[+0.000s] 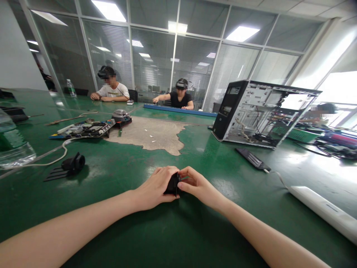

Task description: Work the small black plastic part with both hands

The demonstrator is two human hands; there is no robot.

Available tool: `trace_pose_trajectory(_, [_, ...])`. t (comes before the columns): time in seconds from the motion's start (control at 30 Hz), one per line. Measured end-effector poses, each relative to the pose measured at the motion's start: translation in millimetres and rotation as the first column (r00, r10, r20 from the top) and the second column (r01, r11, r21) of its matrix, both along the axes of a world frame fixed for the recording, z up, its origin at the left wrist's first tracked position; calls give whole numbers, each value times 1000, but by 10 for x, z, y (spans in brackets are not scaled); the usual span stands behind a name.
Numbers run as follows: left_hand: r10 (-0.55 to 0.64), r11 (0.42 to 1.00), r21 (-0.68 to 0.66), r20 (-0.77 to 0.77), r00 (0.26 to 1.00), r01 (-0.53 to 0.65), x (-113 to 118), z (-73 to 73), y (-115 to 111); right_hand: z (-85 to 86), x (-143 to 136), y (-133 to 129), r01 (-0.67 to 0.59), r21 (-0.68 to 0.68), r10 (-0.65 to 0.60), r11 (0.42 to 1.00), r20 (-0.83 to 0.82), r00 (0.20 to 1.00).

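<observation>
Between my hands, just above or on the green tabletop, is a small black boxy part [172,185] with a thin flat plate on its right side. My left hand [156,188] is wrapped over it from the left, fingers on top and thumb below. From the right, my right hand [199,187] has its fingers and thumb curled at the plate side of the same part. My fingers hide much of it, so its exact kind does not show. Farther left lies a black plastic piece [73,162] with flat slats and a round end.
An opened computer case [251,115] stands at the right, near a slotted black strip [252,159] and a white power bank-like block [320,206]. Left are a circuit board [83,129], a heatsink fan [122,116], a cable and a water bottle [13,141]. Several people sit around the table.
</observation>
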State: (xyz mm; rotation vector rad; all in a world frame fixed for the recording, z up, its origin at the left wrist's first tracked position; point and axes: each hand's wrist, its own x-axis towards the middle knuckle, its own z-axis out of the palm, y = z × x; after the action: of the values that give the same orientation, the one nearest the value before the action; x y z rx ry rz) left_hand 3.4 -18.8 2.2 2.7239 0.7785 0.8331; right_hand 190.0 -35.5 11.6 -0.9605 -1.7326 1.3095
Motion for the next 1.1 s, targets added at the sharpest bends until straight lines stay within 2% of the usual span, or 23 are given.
trace_pose_trajectory(0.17, [12,1000,-9,-2,1000,-12,0,-11,3,50,-2,-37,-28,20,28,999,-26,999])
trace_pose_trajectory(0.47, [8,1000,8,16,1000,-8,4,-8,3,-56,3,32,50,-34,-51,998,-16,999])
trace_pose_trajectory(0.57, [11,1000,10,8,1000,-11,6,-13,6,-19,8,22,9,-58,-10,998,-19,1000])
trace_pose_trajectory(0.73, [20,1000,4,-5,1000,-20,7,-13,10,42,10,-17,-58,-2,58,998,-61,996])
trace_pose_trajectory(1.0, [11,1000,-4,-10,1000,-11,1,1,-6,-40,-4,12,24,-31,-26,999,-50,998])
trace_pose_trajectory(1.1, [16,1000,-2,-14,1000,-16,1,-8,-5,-34,-2,15,20,-45,-21,999,-22,1000])
